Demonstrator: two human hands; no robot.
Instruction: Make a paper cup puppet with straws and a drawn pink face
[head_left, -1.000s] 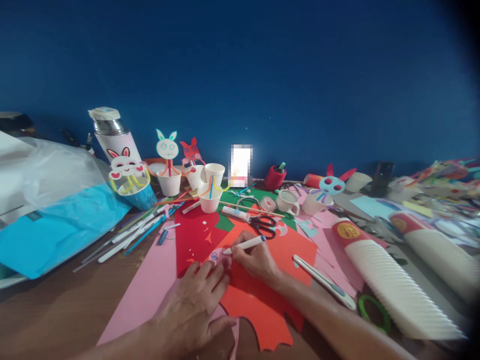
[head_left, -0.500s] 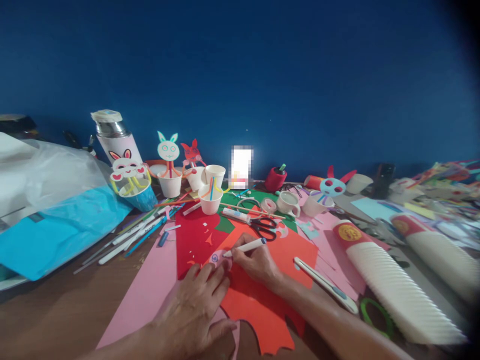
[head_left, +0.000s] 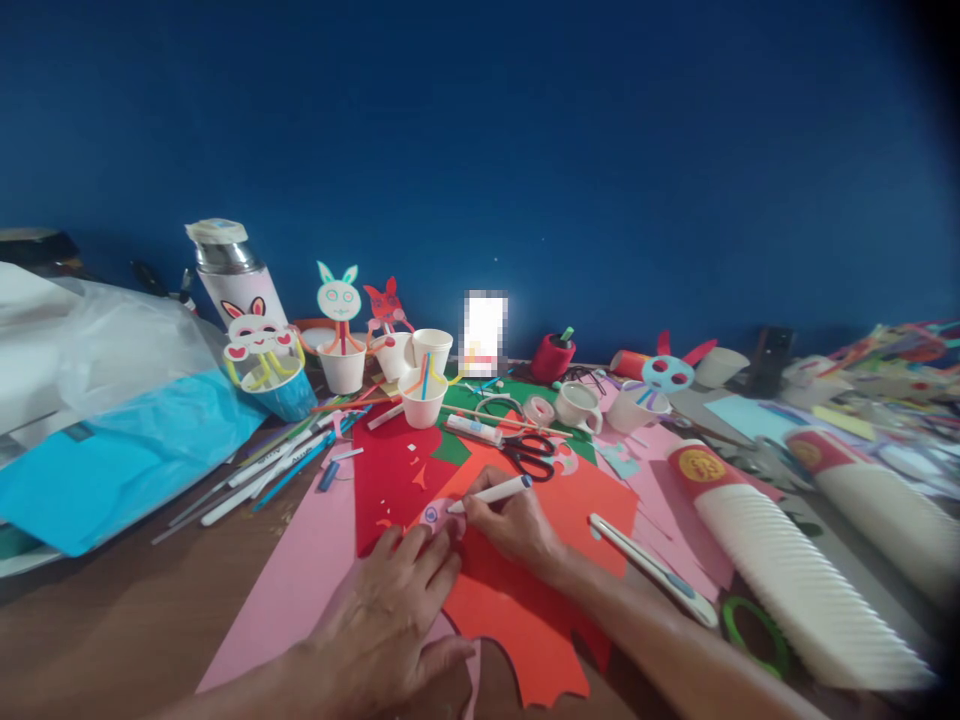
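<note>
A small pink paper piece [head_left: 431, 514] with a blue circle drawn on it lies over the red and orange sheets. My left hand [head_left: 401, 590] rests flat with fingers spread, its fingertips at the near edge of that piece. Between the fingers of my right hand [head_left: 510, 520] is a white marker [head_left: 491, 493] with a dark blue end, its tip pointing left onto the pink piece. Beneath both hands are the orange paper [head_left: 525, 620] and pink paper [head_left: 292, 590].
Black-handled scissors [head_left: 529, 455] and a glue stick [head_left: 474, 430] lie beyond my hands. A cutter [head_left: 652, 570], green tape roll [head_left: 754, 635] and stacked paper cups [head_left: 795, 570] are on the right. White markers [head_left: 262, 480] lie left; a paper cup [head_left: 422, 397] holds coloured strips.
The whole view has shifted very slightly. Both hands keep nearly the same pose, and the marker stays in my right hand over the pink piece.
</note>
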